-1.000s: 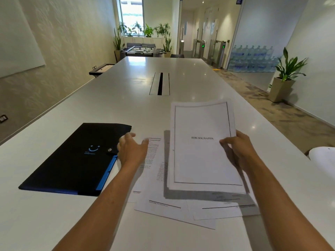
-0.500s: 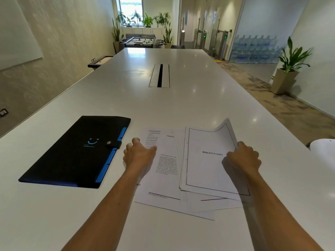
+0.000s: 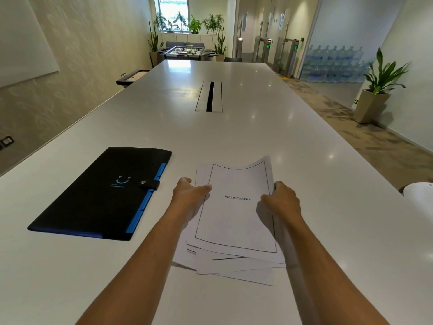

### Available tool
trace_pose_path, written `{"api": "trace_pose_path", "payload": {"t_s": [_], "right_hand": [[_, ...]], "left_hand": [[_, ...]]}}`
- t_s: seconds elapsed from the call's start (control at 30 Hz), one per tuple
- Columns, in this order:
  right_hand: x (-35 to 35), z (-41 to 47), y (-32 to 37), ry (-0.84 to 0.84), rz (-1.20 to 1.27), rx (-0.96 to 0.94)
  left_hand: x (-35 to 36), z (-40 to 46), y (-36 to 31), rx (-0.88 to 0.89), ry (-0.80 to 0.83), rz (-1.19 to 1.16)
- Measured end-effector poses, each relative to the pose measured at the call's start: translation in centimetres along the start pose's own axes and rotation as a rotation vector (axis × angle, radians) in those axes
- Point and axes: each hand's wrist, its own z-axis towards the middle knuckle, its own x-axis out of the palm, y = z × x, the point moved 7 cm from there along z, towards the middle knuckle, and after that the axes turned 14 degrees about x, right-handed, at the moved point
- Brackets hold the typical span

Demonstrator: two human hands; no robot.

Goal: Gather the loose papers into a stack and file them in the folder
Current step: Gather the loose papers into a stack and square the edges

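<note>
Several white printed papers (image 3: 234, 221) lie in a rough pile on the white table, the top sheet reading BIBLIOGRAPHY; its far edge curls up. My left hand (image 3: 189, 198) grips the pile's left edge and my right hand (image 3: 282, 201) grips its right edge, pressing the sheets together. The lower corners of the sheets fan out unevenly toward me. A black folder (image 3: 100, 195) with a blue edge, a smiley mark and a snapped strap lies closed, flat on the table to the left of the pile, a hand's width from my left hand.
The long white table (image 3: 234, 137) has a cable slot (image 3: 209, 96) in its middle. A white object (image 3: 419, 193) shows at the right edge. Floor and a potted plant (image 3: 375, 90) lie to the right, a wall to the left.
The spread sheets have been pushed inward into one pile. My left hand moved right from the table onto the pile's left edge; my right hand lowered the top sheet onto the pile.
</note>
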Motion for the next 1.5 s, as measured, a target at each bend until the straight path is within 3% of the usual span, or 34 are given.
{"api": "trace_pose_path", "payload": {"t_s": [0.33,0.57,0.63,0.7,0.77,0.83,1.0,1.17,1.5], "right_hand": [[-0.2,-0.6,-0.4,0.036,0.190,0.000],[-0.4,-0.7,-1.0,0.082,0.444,-0.002],[-0.3,-0.9,-1.3,0.141,0.633,0.053],[0.2,-1.3,-0.9,0.309,0.888,0.108],[0.2,-2.0,0.4,0.476,1.042,0.044],[-1.8,-3.1,2.0,0.440,1.036,-0.131],[-8.0,-4.4,5.5,0.079,0.871,-0.459],[-11.6,-5.3,7.6,0.005,0.882,-0.627],[-8.1,-4.1,6.6,0.125,0.852,-0.535]], "left_hand": [[1.2,0.8,0.3,0.037,0.115,0.173],[0.5,0.2,-1.3,0.251,0.114,0.054],[0.1,0.1,-2.3,0.331,0.104,0.002],[-0.3,0.0,-3.4,0.408,0.099,-0.025],[-0.6,-0.4,-4.8,0.486,0.092,-0.026],[-0.8,-0.5,-6.2,0.558,0.080,-0.013],[-1.8,-0.9,-10.6,0.765,-0.004,-0.022],[-2.3,-1.7,-15.0,0.931,-0.059,-0.006],[-1.6,-0.5,-11.9,0.824,-0.085,-0.147]]}}
